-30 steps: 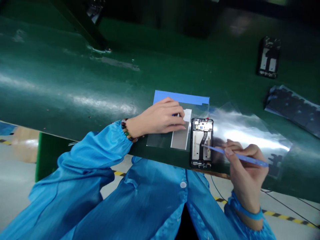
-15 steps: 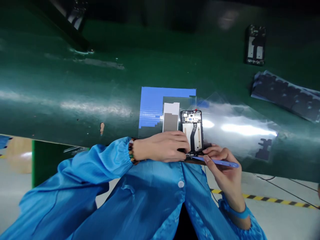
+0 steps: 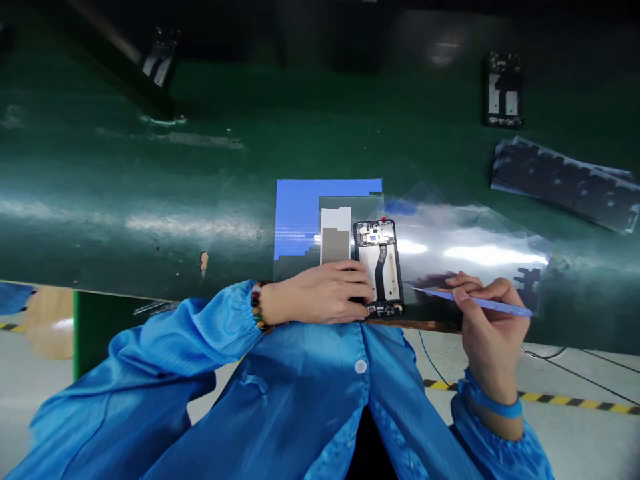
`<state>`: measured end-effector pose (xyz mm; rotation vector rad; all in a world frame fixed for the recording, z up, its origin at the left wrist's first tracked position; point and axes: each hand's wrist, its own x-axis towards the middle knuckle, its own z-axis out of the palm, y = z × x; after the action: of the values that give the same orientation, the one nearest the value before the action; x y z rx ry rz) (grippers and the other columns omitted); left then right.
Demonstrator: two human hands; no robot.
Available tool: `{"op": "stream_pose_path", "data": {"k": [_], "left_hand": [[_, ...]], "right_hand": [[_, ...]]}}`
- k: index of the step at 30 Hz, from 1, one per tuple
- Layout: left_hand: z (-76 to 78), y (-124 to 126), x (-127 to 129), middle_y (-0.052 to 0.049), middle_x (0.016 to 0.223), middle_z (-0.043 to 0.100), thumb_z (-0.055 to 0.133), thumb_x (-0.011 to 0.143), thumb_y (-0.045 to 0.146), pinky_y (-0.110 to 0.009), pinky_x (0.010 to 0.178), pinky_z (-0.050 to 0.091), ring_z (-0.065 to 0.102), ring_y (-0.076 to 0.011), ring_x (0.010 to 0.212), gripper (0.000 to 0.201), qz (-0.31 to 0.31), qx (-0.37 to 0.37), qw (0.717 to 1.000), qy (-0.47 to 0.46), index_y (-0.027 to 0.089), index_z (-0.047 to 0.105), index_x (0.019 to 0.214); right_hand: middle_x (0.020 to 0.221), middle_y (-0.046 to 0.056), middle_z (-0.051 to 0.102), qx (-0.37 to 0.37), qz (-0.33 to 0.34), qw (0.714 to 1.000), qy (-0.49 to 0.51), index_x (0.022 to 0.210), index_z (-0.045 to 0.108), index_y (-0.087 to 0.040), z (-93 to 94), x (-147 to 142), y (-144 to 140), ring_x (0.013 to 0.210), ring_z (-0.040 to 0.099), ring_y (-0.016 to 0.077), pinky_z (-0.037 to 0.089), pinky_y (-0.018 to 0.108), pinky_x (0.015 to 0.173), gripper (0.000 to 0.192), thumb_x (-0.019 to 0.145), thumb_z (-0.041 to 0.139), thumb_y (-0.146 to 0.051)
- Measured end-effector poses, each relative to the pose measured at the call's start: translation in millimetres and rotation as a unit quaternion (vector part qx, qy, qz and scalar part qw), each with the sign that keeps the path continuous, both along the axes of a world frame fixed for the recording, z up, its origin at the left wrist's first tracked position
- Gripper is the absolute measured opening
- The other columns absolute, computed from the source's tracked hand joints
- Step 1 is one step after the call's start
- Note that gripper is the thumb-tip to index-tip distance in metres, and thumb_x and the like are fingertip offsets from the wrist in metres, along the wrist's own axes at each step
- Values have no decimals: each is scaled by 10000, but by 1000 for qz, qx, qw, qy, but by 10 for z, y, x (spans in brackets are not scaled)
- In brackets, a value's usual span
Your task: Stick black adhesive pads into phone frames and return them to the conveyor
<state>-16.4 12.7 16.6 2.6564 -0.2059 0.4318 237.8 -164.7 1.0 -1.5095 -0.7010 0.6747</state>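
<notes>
Nearest the camera, blue smock sleeves (image 3: 165, 373) run up to both hands at the near edge of the green worktop (image 3: 150, 173). The right hand (image 3: 487, 327) is closed in a pen-like grip on a thin blue spudger (image 3: 475, 301), pinched between thumb and fingers. The tool lies nearly level, and its tip points left toward the phone frame (image 3: 379, 267) but stops just short of the frame's right edge, not touching it. A blue wristband (image 3: 493, 403) circles that wrist.

The left hand (image 3: 320, 293), with a bead bracelet (image 3: 257, 307) at the wrist, lies palm down on the worktop's near edge. Its fingers curl onto the near left corner of the phone frame, pressing on it; whether they actually pinch it I cannot tell. The phone frame lies flat with its open side up, long axis running near to far, a dark flex cable down its pale middle. It sits between the two hands, touching the left one and just beside the spudger's tip.

Just left of the frame lies a grey-and-white strip (image 3: 335, 237) on a clear sheet, and under that a blue sheet (image 3: 300, 207) shows at the far and left sides. To the right, a shiny clear film (image 3: 475, 247) spreads across the worktop. Farther right lies a dark sheet of cut parts (image 3: 565, 183), and beyond it, at the far right, a second phone frame (image 3: 503, 90).
</notes>
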Motion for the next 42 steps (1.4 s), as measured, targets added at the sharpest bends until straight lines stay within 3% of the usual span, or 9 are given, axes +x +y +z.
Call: {"op": "stream_pose_path", "data": {"k": [4,8,12,16,22,29,34,38,42], "left_hand": [[78,70,7,-40,1116,791,691,1052,240,-405,1138,554,727,-189,1084,134,-24,-11,999,26,228,816,1004],[204,149,164,-58,1185,797,647,1092,312,-399,1189,504,730,-196,1144,199,-47,-35,997,43,205,808,1047],[227,79,725,-70,1242,786,590,1122,369,-391,1136,491,724,-212,1155,258,-76,11,996,43,187,773,1133],[95,-158,1512,-109,1273,759,611,1109,452,-388,1088,459,696,-249,1207,316,-105,63,992,29,171,731,1185],[-23,-409,2094,-161,1395,708,714,1026,571,-416,990,444,631,-315,1294,531,-100,86,990,48,145,689,1342],[24,-474,2031,-141,1389,708,691,1014,639,-408,1046,441,616,-322,1308,577,-100,92,988,73,175,677,1357],[93,-290,1715,-137,1527,645,632,1064,597,-417,1234,386,592,-299,1414,550,-85,83,991,61,163,656,1401],[229,245,1078,-128,1402,704,671,1060,346,-438,1164,432,631,-288,1301,329,83,90,988,94,161,667,1332],[212,699,455,-100,1296,726,728,1005,331,-424,1017,458,642,-287,1193,330,217,-2,968,126,196,663,1299]], "right_hand": [[857,-13,781,2,-21,999,28,855,587,-243,-51,-58,10,945,802,221,438,621,1284,335,854,921,-280],[869,-8,790,35,-88,993,69,909,583,-264,-17,71,-63,943,830,254,534,636,1204,358,880,913,-401],[739,-18,694,39,-213,976,-7,845,631,-283,-5,704,-333,877,827,284,625,554,1102,368,791,986,-364],[732,12,703,4,-267,962,-57,733,627,-295,-73,1341,-687,893,826,317,640,509,1038,434,665,1054,-316],[829,62,794,-49,-248,966,-53,725,608,-265,-109,1529,-834,914,825,275,617,470,1062,458,628,1054,-304],[694,-16,715,15,-255,967,23,720,583,-237,-26,1545,-594,791,779,171,639,317,918,434,534,975,-250],[594,-86,596,84,-266,960,-26,713,581,-269,103,1413,-290,722,733,172,656,366,916,403,543,943,-216],[736,-33,721,62,-178,980,-60,769,579,-261,181,1004,36,807,764,203,607,512,1104,410,659,972,-296],[824,-4,772,31,-100,994,-26,794,560,-246,174,553,400,870,789,207,595,522,1125,417,727,969,-292]]}}
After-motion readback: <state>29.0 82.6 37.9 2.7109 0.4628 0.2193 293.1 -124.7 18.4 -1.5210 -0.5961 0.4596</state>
